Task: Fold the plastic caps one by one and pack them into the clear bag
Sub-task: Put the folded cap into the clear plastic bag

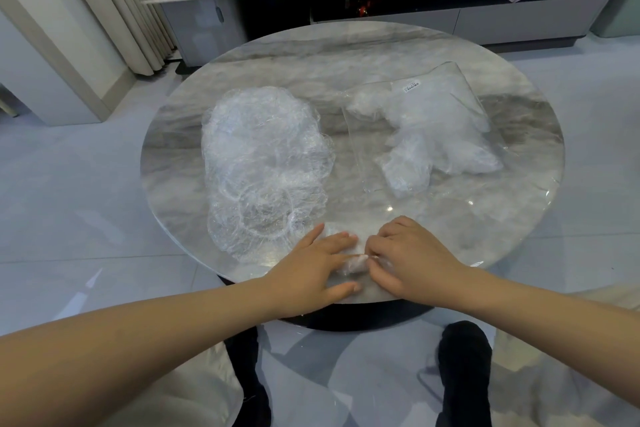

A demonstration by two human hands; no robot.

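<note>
Folding a plastic cap at the near edge of the round table.

My left hand presses flat with straight fingers on the cap being folded, while my right hand pinches its other end with curled fingers; the film looks feather-light, limp and slippery, best held at the elastic rim. Beyond lie the unfolded caps, left, and the clear bag, right, partly filled.

Glossy marble table, crinkled clear plastic caps

Round marble table, grey tiled floor
</note>
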